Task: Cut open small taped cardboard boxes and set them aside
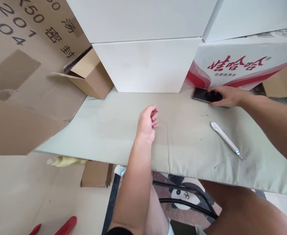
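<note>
My left hand (147,123) rests on the pale green table cover (109,130) near its middle, fingers curled loosely into a fist with nothing visible in them. My right hand (225,96) reaches to the far right and lies on a black phone (202,94), fingers bent over its right end. The phone lies flat against the foot of a red-and-white printed carton (243,65). A white utility knife (225,138) lies on the cover to the right, apart from both hands.
White boxes (145,62) are stacked at the back. A small open brown box (89,75) and large cardboard sheets (23,81) stand at the left. On the floor lie a small brown box (95,173) and red handles (65,227). My knees are below the table edge.
</note>
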The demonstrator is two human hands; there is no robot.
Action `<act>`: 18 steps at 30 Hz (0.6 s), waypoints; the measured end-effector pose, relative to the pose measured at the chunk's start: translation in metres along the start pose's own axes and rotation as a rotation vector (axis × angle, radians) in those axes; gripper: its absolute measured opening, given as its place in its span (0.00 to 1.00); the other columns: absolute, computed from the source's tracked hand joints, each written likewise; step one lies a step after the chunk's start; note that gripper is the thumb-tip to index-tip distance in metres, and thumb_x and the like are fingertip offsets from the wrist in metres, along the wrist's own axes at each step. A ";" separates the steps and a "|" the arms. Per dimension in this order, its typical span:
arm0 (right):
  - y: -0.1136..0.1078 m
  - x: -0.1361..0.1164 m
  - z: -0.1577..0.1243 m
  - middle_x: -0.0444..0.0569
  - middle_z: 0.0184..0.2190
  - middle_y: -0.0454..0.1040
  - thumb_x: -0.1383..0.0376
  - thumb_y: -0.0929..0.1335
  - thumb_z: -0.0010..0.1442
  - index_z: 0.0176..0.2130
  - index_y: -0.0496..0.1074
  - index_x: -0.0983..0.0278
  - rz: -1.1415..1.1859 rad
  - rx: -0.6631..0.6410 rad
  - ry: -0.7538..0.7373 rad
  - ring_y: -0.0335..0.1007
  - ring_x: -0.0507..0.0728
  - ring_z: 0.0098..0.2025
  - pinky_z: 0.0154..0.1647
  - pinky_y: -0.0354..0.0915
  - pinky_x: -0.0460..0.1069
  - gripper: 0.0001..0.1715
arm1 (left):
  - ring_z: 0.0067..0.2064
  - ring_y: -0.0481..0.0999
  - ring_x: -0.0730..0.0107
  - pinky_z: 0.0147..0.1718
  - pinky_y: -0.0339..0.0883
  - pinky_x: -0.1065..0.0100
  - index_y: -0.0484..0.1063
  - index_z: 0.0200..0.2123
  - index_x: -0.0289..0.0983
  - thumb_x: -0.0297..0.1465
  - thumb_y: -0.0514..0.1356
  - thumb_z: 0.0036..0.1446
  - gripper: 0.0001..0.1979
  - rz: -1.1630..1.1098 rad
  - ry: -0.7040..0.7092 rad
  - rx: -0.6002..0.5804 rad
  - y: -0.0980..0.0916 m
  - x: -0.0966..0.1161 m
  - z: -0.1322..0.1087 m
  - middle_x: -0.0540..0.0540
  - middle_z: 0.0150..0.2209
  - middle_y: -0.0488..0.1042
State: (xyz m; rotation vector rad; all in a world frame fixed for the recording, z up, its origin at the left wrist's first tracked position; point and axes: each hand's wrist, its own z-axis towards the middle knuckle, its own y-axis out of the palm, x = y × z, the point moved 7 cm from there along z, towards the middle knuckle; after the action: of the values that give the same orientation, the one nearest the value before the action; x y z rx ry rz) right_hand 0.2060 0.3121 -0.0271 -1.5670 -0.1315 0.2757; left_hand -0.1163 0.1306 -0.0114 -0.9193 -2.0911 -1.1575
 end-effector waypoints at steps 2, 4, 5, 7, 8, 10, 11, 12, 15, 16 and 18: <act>0.004 -0.003 -0.002 0.61 0.52 0.81 0.59 0.78 0.51 0.57 0.76 0.58 0.014 -0.100 0.026 0.76 0.69 0.52 0.46 0.62 0.61 0.34 | 0.14 0.47 0.84 0.14 0.40 0.77 0.64 0.23 0.36 0.29 0.55 0.59 0.12 0.000 0.006 -0.001 0.000 0.000 0.000 0.59 0.16 0.50; 0.004 -0.006 -0.004 0.66 0.56 0.78 0.60 0.76 0.55 0.60 0.73 0.60 0.035 -0.154 0.061 0.73 0.73 0.57 0.50 0.60 0.65 0.35 | 0.14 0.47 0.84 0.14 0.41 0.77 0.64 0.23 0.36 0.29 0.55 0.59 0.12 0.007 0.011 -0.012 0.001 -0.001 0.000 0.59 0.16 0.51; 0.003 -0.007 -0.006 0.67 0.58 0.76 0.61 0.75 0.56 0.62 0.72 0.61 0.049 -0.160 0.074 0.71 0.75 0.59 0.52 0.59 0.67 0.35 | 0.14 0.47 0.84 0.14 0.41 0.77 0.64 0.23 0.36 0.29 0.55 0.59 0.11 0.013 0.013 -0.017 0.001 -0.002 0.000 0.59 0.16 0.51; -0.001 -0.014 -0.013 0.69 0.62 0.72 0.62 0.74 0.57 0.63 0.70 0.63 0.086 -0.148 0.075 0.67 0.76 0.63 0.56 0.57 0.69 0.35 | 0.14 0.47 0.84 0.14 0.41 0.77 0.64 0.23 0.36 0.29 0.55 0.59 0.11 0.025 0.017 -0.022 0.002 -0.002 0.000 0.59 0.16 0.51; -0.004 -0.019 -0.019 0.68 0.65 0.69 0.62 0.73 0.58 0.62 0.70 0.63 0.109 -0.128 0.065 0.63 0.76 0.67 0.59 0.56 0.69 0.34 | 0.14 0.47 0.83 0.14 0.41 0.77 0.64 0.23 0.36 0.29 0.55 0.59 0.11 0.029 0.018 -0.021 0.001 -0.002 -0.001 0.59 0.16 0.51; -0.011 -0.033 -0.042 0.65 0.68 0.65 0.61 0.71 0.59 0.62 0.69 0.62 0.168 -0.055 0.042 0.58 0.73 0.71 0.63 0.55 0.68 0.33 | 0.14 0.47 0.83 0.14 0.41 0.77 0.64 0.23 0.37 0.29 0.55 0.59 0.11 0.032 0.016 -0.019 0.001 -0.002 -0.001 0.59 0.16 0.51; -0.014 -0.041 -0.059 0.64 0.68 0.65 0.61 0.70 0.59 0.62 0.69 0.62 0.222 -0.005 0.041 0.59 0.71 0.71 0.64 0.57 0.65 0.32 | 0.14 0.47 0.83 0.14 0.41 0.77 0.64 0.23 0.37 0.29 0.55 0.59 0.11 0.034 0.013 -0.020 0.001 -0.002 -0.001 0.59 0.16 0.51; -0.016 -0.051 -0.079 0.64 0.65 0.69 0.62 0.69 0.59 0.61 0.69 0.63 0.304 0.052 0.054 0.66 0.68 0.67 0.62 0.62 0.62 0.31 | 0.14 0.47 0.83 0.14 0.41 0.77 0.64 0.23 0.37 0.29 0.56 0.59 0.11 0.036 0.009 -0.021 0.001 -0.002 -0.002 0.59 0.16 0.51; -0.004 -0.083 -0.147 0.57 0.45 0.83 0.55 0.70 0.58 0.51 0.75 0.60 0.839 0.154 0.186 0.81 0.62 0.40 0.45 0.74 0.58 0.22 | 0.14 0.47 0.83 0.14 0.41 0.77 0.64 0.23 0.37 0.30 0.56 0.58 0.11 0.046 0.007 -0.015 0.003 -0.001 -0.002 0.59 0.16 0.51; 0.010 -0.100 -0.165 0.54 0.35 0.84 0.52 0.71 0.56 0.43 0.77 0.60 0.997 0.079 0.209 0.81 0.61 0.33 0.41 0.75 0.58 0.19 | 0.14 0.47 0.83 0.14 0.41 0.77 0.64 0.23 0.37 0.30 0.56 0.58 0.11 0.052 0.010 -0.007 0.003 -0.001 -0.002 0.59 0.16 0.51; 0.028 -0.132 -0.189 0.50 0.27 0.82 0.48 0.72 0.54 0.33 0.79 0.60 1.101 0.040 0.196 0.79 0.60 0.26 0.32 0.75 0.55 0.18 | 0.14 0.47 0.83 0.14 0.41 0.77 0.63 0.23 0.37 0.29 0.55 0.59 0.11 0.069 0.008 0.005 0.004 -0.003 -0.004 0.59 0.15 0.50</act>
State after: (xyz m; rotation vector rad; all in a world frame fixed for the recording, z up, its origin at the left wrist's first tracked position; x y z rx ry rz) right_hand 0.1245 0.0948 -0.0436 -1.4815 0.9117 0.9604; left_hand -0.1104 0.1283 -0.0100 -0.9757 -2.0387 -1.1185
